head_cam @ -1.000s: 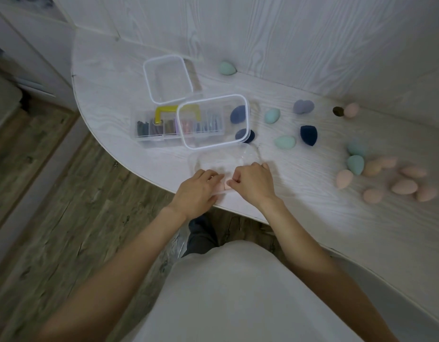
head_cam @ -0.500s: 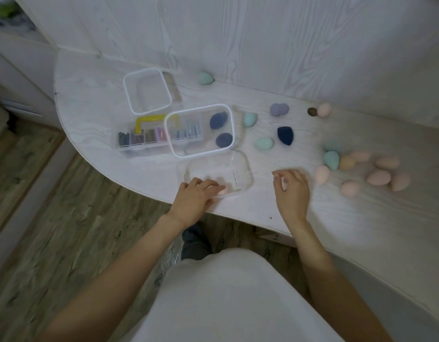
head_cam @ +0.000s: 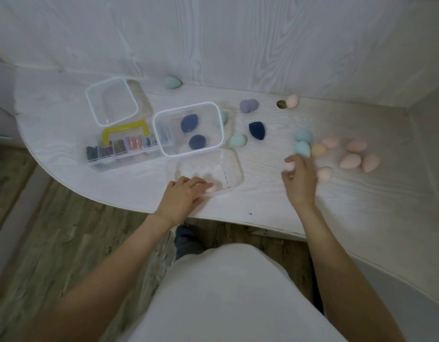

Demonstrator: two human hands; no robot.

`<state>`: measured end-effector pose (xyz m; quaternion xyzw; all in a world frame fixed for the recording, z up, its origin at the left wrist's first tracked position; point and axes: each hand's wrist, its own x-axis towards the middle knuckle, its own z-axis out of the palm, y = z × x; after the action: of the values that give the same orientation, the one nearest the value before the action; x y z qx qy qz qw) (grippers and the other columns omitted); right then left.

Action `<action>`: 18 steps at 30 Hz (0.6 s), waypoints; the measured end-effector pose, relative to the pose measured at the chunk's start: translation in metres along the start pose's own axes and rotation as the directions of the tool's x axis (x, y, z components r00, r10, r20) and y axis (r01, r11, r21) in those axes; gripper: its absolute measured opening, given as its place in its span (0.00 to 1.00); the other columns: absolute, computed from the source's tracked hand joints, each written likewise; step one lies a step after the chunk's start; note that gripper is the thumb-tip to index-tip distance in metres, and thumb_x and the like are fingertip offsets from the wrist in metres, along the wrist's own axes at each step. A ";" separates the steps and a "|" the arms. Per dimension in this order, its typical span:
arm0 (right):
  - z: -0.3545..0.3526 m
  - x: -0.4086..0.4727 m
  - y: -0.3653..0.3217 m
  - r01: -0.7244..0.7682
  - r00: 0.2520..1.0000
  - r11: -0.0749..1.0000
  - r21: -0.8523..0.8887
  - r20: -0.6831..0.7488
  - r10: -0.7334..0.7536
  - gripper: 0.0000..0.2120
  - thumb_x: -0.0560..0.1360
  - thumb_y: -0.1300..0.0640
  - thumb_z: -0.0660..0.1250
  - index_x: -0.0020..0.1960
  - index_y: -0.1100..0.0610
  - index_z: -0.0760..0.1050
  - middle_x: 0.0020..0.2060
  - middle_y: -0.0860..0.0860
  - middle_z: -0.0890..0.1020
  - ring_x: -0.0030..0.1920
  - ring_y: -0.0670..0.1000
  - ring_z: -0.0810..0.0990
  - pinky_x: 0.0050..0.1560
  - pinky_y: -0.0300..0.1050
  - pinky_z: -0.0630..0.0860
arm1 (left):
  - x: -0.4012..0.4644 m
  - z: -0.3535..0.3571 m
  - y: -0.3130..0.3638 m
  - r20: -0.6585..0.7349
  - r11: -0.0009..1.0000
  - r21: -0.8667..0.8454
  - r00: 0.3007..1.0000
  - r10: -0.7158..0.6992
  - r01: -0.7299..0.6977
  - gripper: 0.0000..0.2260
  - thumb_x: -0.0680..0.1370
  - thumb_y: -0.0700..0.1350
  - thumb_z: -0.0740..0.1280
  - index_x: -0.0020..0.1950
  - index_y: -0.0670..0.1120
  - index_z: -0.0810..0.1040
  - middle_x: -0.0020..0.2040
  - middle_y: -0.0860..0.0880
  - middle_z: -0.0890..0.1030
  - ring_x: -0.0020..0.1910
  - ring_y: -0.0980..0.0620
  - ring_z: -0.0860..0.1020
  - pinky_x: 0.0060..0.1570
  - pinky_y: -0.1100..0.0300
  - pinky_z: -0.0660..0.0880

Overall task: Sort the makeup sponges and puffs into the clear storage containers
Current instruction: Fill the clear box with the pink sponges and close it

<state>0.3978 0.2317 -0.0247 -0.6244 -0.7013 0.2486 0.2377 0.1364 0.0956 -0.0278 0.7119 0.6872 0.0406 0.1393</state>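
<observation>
Looking down from head height, a person in a pale top stands at a curved white wood-grain desk [head_cam: 65, 124]. Nearest the desk's front edge sits a low clear container [head_cam: 232, 166], used below as the landmark. The left hand [head_cam: 184, 196] rests at its near left corner, fingers curled over a pink sponge [head_cam: 210, 190] at the container's near wall; whether the fingers actually pinch it is unclear. To the right of the container the right hand [head_cam: 299, 178] is blurred, fingers curled around a small pink sponge at its fingertips [head_cam: 290, 166].

Just behind the landmark stands a white-rimmed clear container [head_cam: 161, 141] holding two navy sponges [head_cam: 189, 123]. Farther behind and left is another white-rimmed container [head_cam: 90, 99]. Left of the landmark lies a compartment box with a yellow handle [head_cam: 124, 132].

Loose on the desk behind and right of the landmark are a mint sponge [head_cam: 238, 140], a navy wedge sponge [head_cam: 256, 130] and a lilac sponge [head_cam: 249, 105]. Farther right, beyond the right hand, lie two teal sponges [head_cam: 302, 141] beside a cluster of peach and pink sponges [head_cam: 350, 161]. One mint-green sponge [head_cam: 172, 82] sits against the back wall.
</observation>
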 end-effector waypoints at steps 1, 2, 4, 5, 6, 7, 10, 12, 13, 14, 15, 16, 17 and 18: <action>-0.002 -0.006 -0.013 0.039 0.999 0.995 0.092 0.024 -0.041 0.10 0.74 0.64 0.66 0.55 0.56 0.73 0.51 0.55 0.77 0.40 0.48 0.74 0.44 0.39 0.70 | -0.001 0.000 0.000 -0.009 1.000 -0.010 1.000 -0.001 0.001 0.18 0.77 0.46 0.65 0.67 0.54 0.72 0.63 0.51 0.75 0.55 0.45 0.74 0.44 0.54 0.67; -0.003 -0.012 -0.027 0.074 0.994 0.980 0.182 0.064 -0.087 0.10 0.75 0.63 0.66 0.55 0.55 0.73 0.48 0.53 0.78 0.38 0.47 0.74 0.42 0.39 0.70 | -0.001 0.001 -0.001 -0.016 1.000 -0.011 1.000 0.000 0.000 0.18 0.77 0.46 0.66 0.66 0.54 0.73 0.62 0.51 0.76 0.54 0.44 0.74 0.43 0.54 0.66; -0.002 -0.023 -0.057 0.145 0.963 0.952 0.268 0.183 -0.198 0.12 0.74 0.59 0.68 0.57 0.54 0.72 0.46 0.47 0.79 0.39 0.46 0.76 0.41 0.39 0.72 | -0.001 0.003 -0.002 -0.022 1.000 0.004 1.000 0.000 0.000 0.17 0.76 0.46 0.66 0.66 0.53 0.74 0.61 0.50 0.77 0.53 0.44 0.75 0.42 0.54 0.66; 0.003 -0.028 -0.069 0.197 0.934 0.947 0.254 0.247 -0.260 0.14 0.74 0.57 0.69 0.58 0.53 0.72 0.47 0.45 0.78 0.41 0.46 0.76 0.41 0.40 0.72 | -0.001 0.003 -0.002 -0.021 1.000 0.007 1.000 -0.005 0.005 0.17 0.77 0.47 0.66 0.66 0.53 0.73 0.61 0.50 0.77 0.53 0.44 0.75 0.43 0.54 0.66; 0.010 -0.030 -0.079 0.269 0.900 0.941 0.204 0.295 -0.321 0.15 0.73 0.55 0.69 0.59 0.53 0.72 0.48 0.44 0.78 0.43 0.46 0.76 0.42 0.40 0.71 | 0.000 0.002 -0.001 -0.017 1.000 0.006 1.000 -0.012 0.012 0.17 0.77 0.47 0.65 0.66 0.54 0.73 0.61 0.50 0.76 0.53 0.44 0.75 0.44 0.54 0.66; 0.018 -0.031 -0.086 0.361 0.867 0.925 0.118 0.324 -0.379 0.15 0.73 0.53 0.69 0.58 0.53 0.72 0.48 0.45 0.79 0.45 0.47 0.75 0.44 0.41 0.70 | 0.000 0.002 -0.001 -0.010 1.000 0.007 1.000 -0.021 0.021 0.17 0.77 0.48 0.64 0.67 0.54 0.72 0.62 0.50 0.76 0.54 0.45 0.74 0.44 0.54 0.66; 0.044 -0.023 -0.096 0.619 0.760 0.756 -0.213 0.406 -0.508 0.10 0.74 0.53 0.67 0.54 0.54 0.77 0.47 0.49 0.81 0.51 0.51 0.72 0.50 0.44 0.67 | -0.001 0.001 0.001 -0.012 0.999 0.008 0.999 -0.040 0.040 0.17 0.78 0.49 0.63 0.67 0.54 0.72 0.62 0.51 0.75 0.55 0.45 0.74 0.47 0.54 0.67; 0.056 -0.016 -0.097 0.701 0.702 0.623 -0.347 0.486 -0.520 0.09 0.75 0.55 0.64 0.52 0.55 0.79 0.47 0.49 0.81 0.52 0.53 0.69 0.52 0.44 0.64 | -0.001 0.001 0.002 -0.007 0.999 0.001 0.999 -0.048 0.048 0.17 0.78 0.49 0.63 0.67 0.54 0.72 0.62 0.51 0.75 0.55 0.46 0.74 0.48 0.53 0.68; 0.059 -0.013 -0.098 0.711 0.694 0.596 -0.373 0.506 -0.512 0.09 0.76 0.55 0.63 0.51 0.54 0.80 0.46 0.49 0.81 0.52 0.53 0.69 0.52 0.44 0.63 | -0.002 0.001 0.002 -0.007 0.999 0.000 0.999 -0.052 0.052 0.17 0.78 0.49 0.63 0.67 0.54 0.72 0.62 0.51 0.75 0.55 0.46 0.74 0.48 0.53 0.69; 0.061 -0.012 -0.100 0.706 0.698 0.595 -0.384 0.517 -0.496 0.09 0.76 0.55 0.62 0.50 0.54 0.80 0.44 0.49 0.81 0.52 0.53 0.68 0.52 0.44 0.61 | -0.002 0.001 0.002 -0.008 0.999 -0.001 0.999 -0.052 0.052 0.17 0.78 0.49 0.63 0.67 0.54 0.72 0.62 0.51 0.75 0.55 0.46 0.74 0.48 0.53 0.69; 0.062 -0.011 -0.102 0.696 0.706 0.606 -0.386 0.524 -0.476 0.10 0.77 0.54 0.62 0.49 0.54 0.81 0.43 0.50 0.81 0.52 0.53 0.68 0.52 0.43 0.60 | -0.002 0.001 0.002 -0.008 0.999 0.001 0.999 -0.051 0.051 0.17 0.78 0.49 0.63 0.67 0.54 0.72 0.63 0.51 0.75 0.56 0.46 0.74 0.49 0.53 0.69; 0.062 -0.010 -0.104 0.685 0.710 0.620 -0.383 0.541 -0.451 0.10 0.77 0.53 0.62 0.48 0.54 0.81 0.42 0.50 0.80 0.52 0.53 0.68 0.52 0.43 0.59 | -0.002 0.001 0.001 -0.009 0.999 0.004 0.999 -0.054 0.054 0.17 0.78 0.49 0.63 0.68 0.54 0.71 0.63 0.51 0.75 0.56 0.46 0.74 0.49 0.52 0.69; 0.061 -0.009 -0.106 0.676 0.712 0.633 -0.378 0.556 -0.428 0.10 0.76 0.52 0.62 0.47 0.54 0.81 0.43 0.51 0.80 0.52 0.52 0.69 0.53 0.43 0.60 | -0.002 0.001 0.001 -0.009 0.998 0.006 0.998 -0.056 0.056 0.18 0.78 0.49 0.62 0.68 0.54 0.71 0.63 0.51 0.75 0.56 0.46 0.73 0.49 0.52 0.69; 0.059 -0.008 -0.107 0.667 0.713 0.645 -0.373 0.569 -0.409 0.11 0.76 0.50 0.63 0.47 0.54 0.81 0.44 0.52 0.79 0.52 0.52 0.69 0.53 0.43 0.61 | -0.002 0.001 0.001 -0.007 0.998 0.006 0.998 -0.058 0.058 0.18 0.78 0.49 0.62 0.68 0.54 0.70 0.64 0.51 0.75 0.57 0.46 0.73 0.50 0.52 0.69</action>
<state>0.2797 0.2108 -0.0011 -0.3477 -0.9325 0.0821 -0.0522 0.1373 0.0938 -0.0279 0.6920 0.7080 0.0370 0.1358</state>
